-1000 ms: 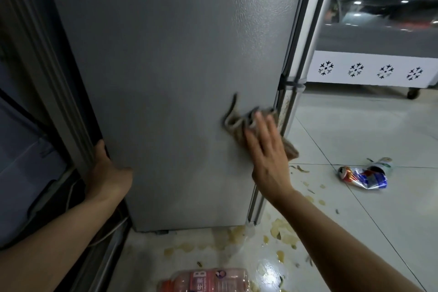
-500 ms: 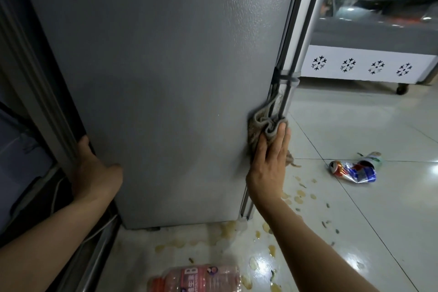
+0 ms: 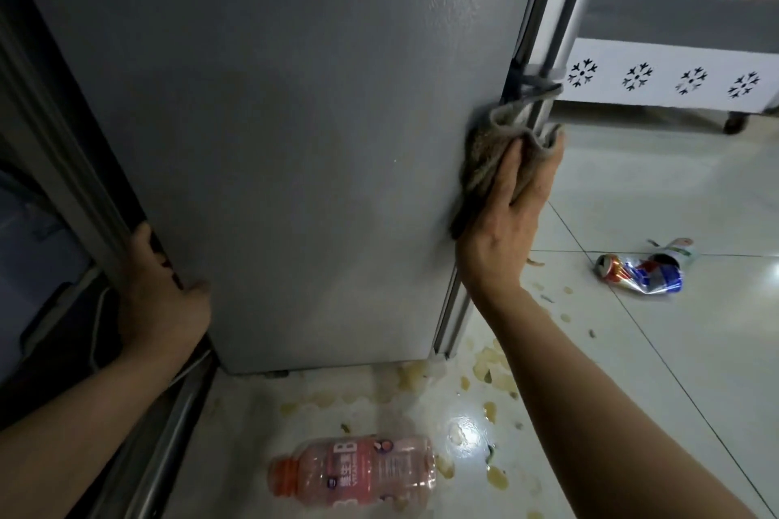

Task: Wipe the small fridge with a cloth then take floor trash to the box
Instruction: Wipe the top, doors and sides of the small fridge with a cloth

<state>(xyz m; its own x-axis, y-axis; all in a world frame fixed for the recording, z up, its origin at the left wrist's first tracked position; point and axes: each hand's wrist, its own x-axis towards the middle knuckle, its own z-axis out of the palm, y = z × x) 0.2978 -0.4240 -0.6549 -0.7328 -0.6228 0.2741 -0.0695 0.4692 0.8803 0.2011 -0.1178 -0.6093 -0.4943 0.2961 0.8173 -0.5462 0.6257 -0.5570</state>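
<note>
The grey side panel of the small fridge fills the middle of the view. My right hand grips a crumpled grey-brown cloth and holds it against the panel's right front edge. My left hand grips the fridge's rear left edge, thumb on the panel and fingers hidden behind it. On the floor lie a pink plastic bottle with an orange cap below the fridge and a crushed red-blue can with a small white-green cup beside it at the right.
Yellowish spill blotches and small scraps dot the white tiled floor near the fridge's front corner. A chest freezer with snowflake marks stands on wheels at the back right. A dark cabinet frame is close at the left.
My right hand has slid the cloth rightward from the panel's face to its front edge and now curls round it. The left hand keeps its grip.
</note>
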